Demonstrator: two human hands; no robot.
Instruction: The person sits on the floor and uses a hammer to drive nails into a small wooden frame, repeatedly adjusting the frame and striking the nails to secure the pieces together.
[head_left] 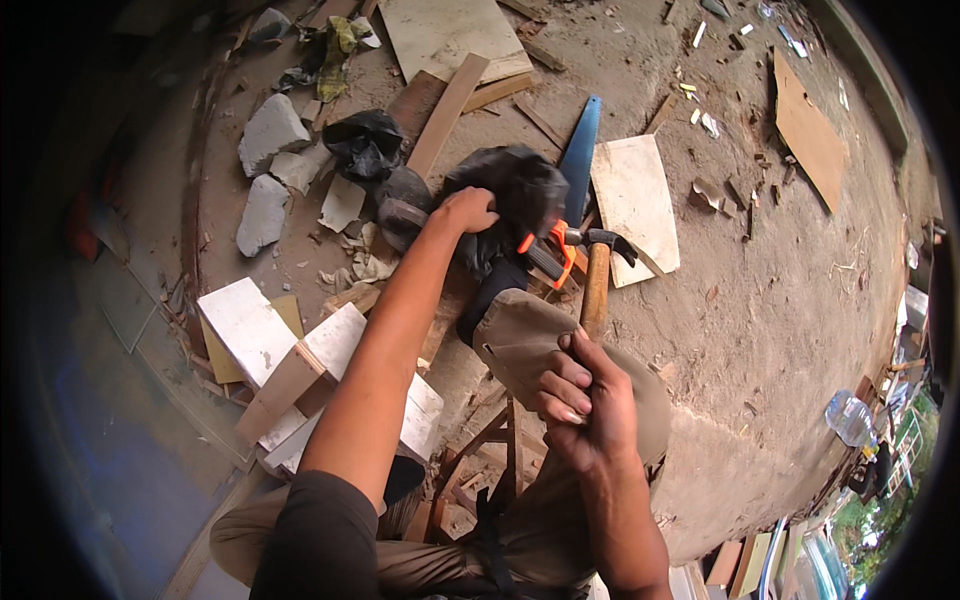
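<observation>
My right hand (590,400) is wrapped round the wooden handle of a claw hammer (595,285), held upright above my knee with its dark head at the far end. Farther off, my left hand (468,211) has its fingers curled at a crumpled black plastic bag (520,185), seemingly gripping its near side; the fingertips are partly hidden. A handsaw (579,155) with a blue blade and an orange and black handle lies just right of the bag, its handle partly behind the hammer head.
White-faced board pieces (420,415) are piled at left, near broken concrete lumps (270,130). A pale panel (635,200) lies beyond the hammer, and a brown board (808,130) at far right. Small debris dots the dirt ground. A clear plastic bottle (850,418) is at the right edge.
</observation>
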